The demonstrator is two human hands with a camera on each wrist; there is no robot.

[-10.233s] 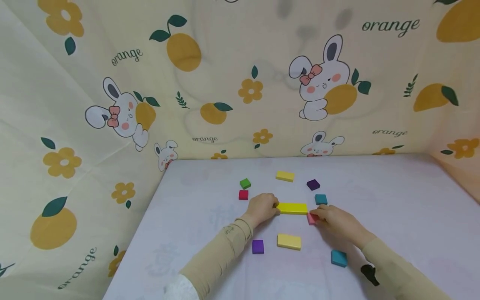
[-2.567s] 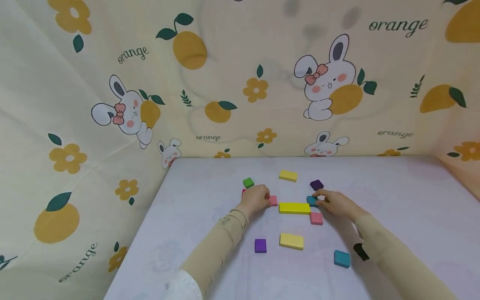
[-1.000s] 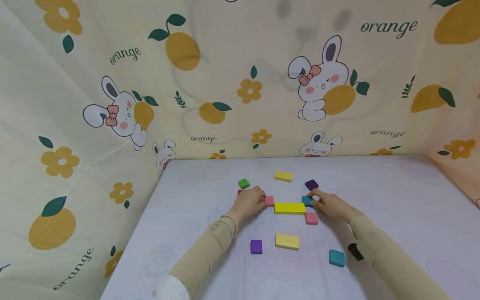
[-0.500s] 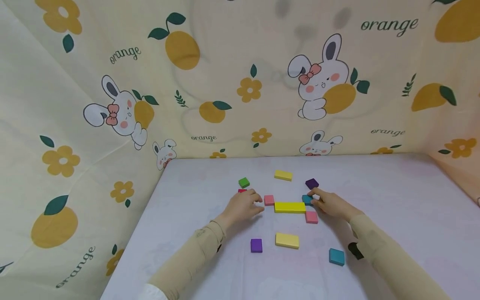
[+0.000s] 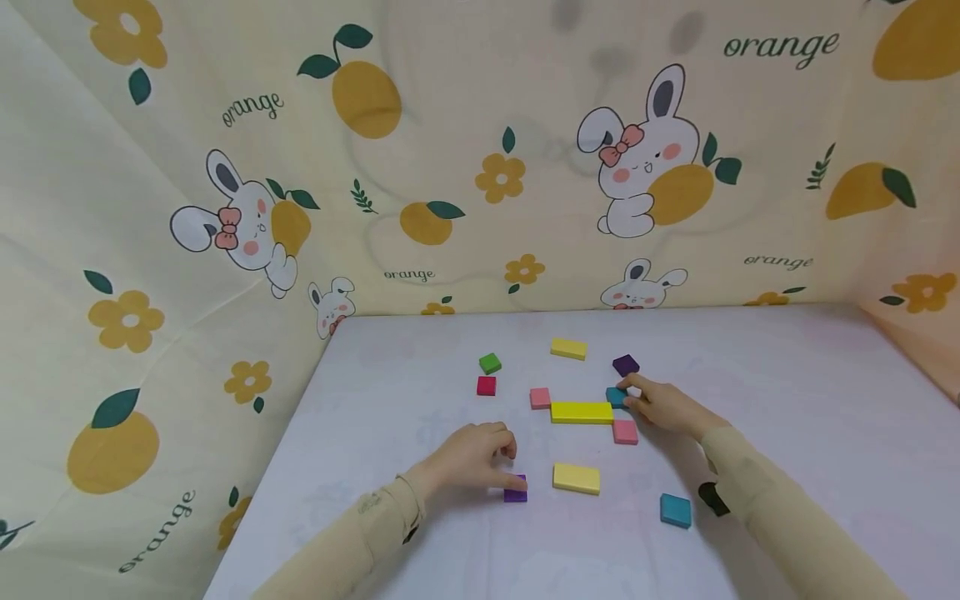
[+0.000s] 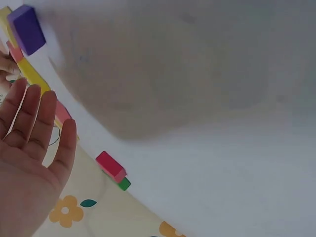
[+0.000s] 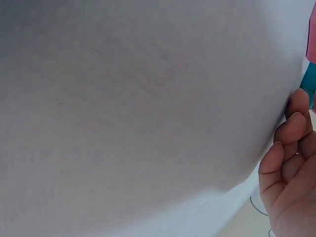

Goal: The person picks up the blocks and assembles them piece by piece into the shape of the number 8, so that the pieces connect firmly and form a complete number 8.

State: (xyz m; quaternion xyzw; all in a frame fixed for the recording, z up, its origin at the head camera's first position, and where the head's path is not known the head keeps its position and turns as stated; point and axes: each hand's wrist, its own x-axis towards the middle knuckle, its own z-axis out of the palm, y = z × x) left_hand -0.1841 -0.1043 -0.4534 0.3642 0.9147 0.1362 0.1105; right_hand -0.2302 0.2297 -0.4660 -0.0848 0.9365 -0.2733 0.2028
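My left hand (image 5: pixel 472 458) reaches over a purple square block (image 5: pixel 515 494) at the front, thumb above it. Its fingers look straight and spread in the left wrist view, holding nothing. My right hand (image 5: pixel 667 407) pinches a teal block (image 5: pixel 616 397) between thumb and fingers at the long yellow block's right end. That bright yellow block (image 5: pixel 581 412) lies flat, with one pink block (image 5: pixel 540 398) by its upper left corner and another pink block (image 5: pixel 626 432) by its lower right corner. The right wrist view shows only part of the teal block beside my curled fingers.
Green (image 5: pixel 491 363) and red (image 5: pixel 486 386) blocks sit at the back left. A pale yellow block (image 5: pixel 569 349) and a dark purple block (image 5: pixel 626 365) lie farther back. In front are another pale yellow block (image 5: pixel 577 479) and a second teal block (image 5: pixel 676 511).
The left hand has let go of the left pink block and moved forward and down to the purple block. Earlier, the right hand moved from the other pink block to the teal block, now against the yellow one.
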